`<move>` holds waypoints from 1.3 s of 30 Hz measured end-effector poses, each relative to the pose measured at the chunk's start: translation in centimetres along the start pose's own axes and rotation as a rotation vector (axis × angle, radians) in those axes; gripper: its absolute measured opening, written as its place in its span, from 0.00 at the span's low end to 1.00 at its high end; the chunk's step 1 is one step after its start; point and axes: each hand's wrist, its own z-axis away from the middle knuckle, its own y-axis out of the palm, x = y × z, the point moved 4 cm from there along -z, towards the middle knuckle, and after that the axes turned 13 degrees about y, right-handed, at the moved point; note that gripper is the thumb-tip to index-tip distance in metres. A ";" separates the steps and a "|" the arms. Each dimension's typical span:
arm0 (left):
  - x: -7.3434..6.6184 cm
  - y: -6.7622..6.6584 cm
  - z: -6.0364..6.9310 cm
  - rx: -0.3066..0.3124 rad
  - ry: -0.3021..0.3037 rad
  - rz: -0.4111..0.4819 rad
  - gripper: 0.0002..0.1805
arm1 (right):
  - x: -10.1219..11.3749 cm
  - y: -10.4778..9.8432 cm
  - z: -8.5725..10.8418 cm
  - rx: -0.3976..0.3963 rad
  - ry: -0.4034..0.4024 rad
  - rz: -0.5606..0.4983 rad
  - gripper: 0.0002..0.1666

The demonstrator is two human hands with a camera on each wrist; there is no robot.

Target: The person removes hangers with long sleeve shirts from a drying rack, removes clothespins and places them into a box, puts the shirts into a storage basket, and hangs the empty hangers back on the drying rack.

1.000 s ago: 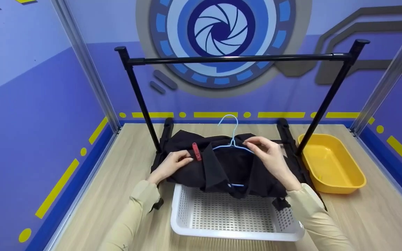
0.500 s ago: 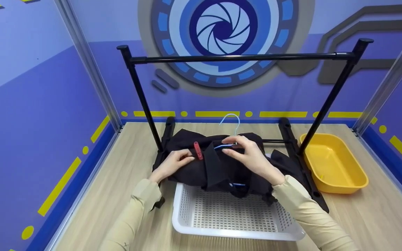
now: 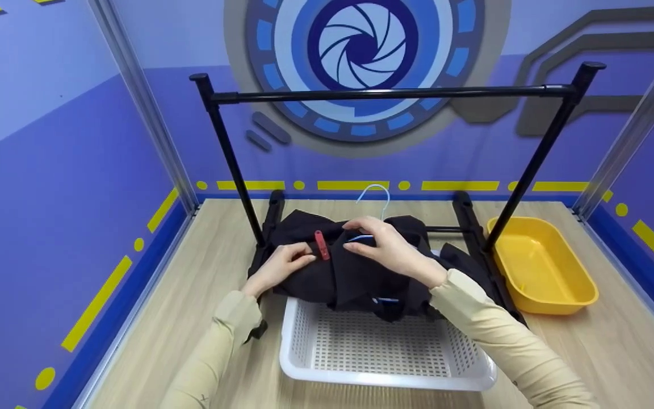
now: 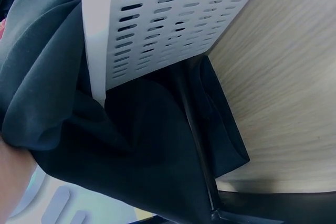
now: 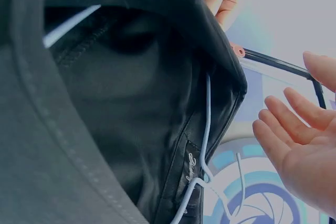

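Note:
A black collared shirt (image 3: 307,284) lies across the back of a white basket, with a light blue wire hanger (image 3: 388,199) inside its neck. The hanger's hook rises above the collar. At the shirt's left shoulder my left hand (image 3: 283,264) pinches the cloth, beside a red clothespin (image 3: 322,245) standing on the shirt. Over the collar is my right hand (image 3: 386,245), thumb and fingers apart. The right wrist view shows that hand's fingers (image 5: 302,124) spread and holding nothing, away from the cloth. Much of the hanger is hidden in the shirt.
A black garment rack (image 3: 395,94) frames the shirt, its bar above and behind it. The white perforated basket (image 3: 384,382) stands between the rack's feet. A yellow tray (image 3: 557,307) sits to the right, beside the rack's right foot. Walls enclose the table's back and sides.
My right hand has left the hanger's right side and moved left across the collar toward the red clothespin. The left hand stays at the shirt's left shoulder.

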 end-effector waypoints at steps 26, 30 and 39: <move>0.3 0.0 -0.3 0.006 0.021 -0.002 0.09 | 1.3 1.5 -3.4 0.107 0.077 0.174 0.25; 0.3 0.0 -0.3 0.005 0.020 0.012 0.09 | 1.6 1.8 -4.1 0.119 0.070 0.208 0.25; 0.3 0.1 -0.4 -0.004 0.022 -0.005 0.09 | 1.4 2.6 -5.4 0.182 0.133 0.227 0.27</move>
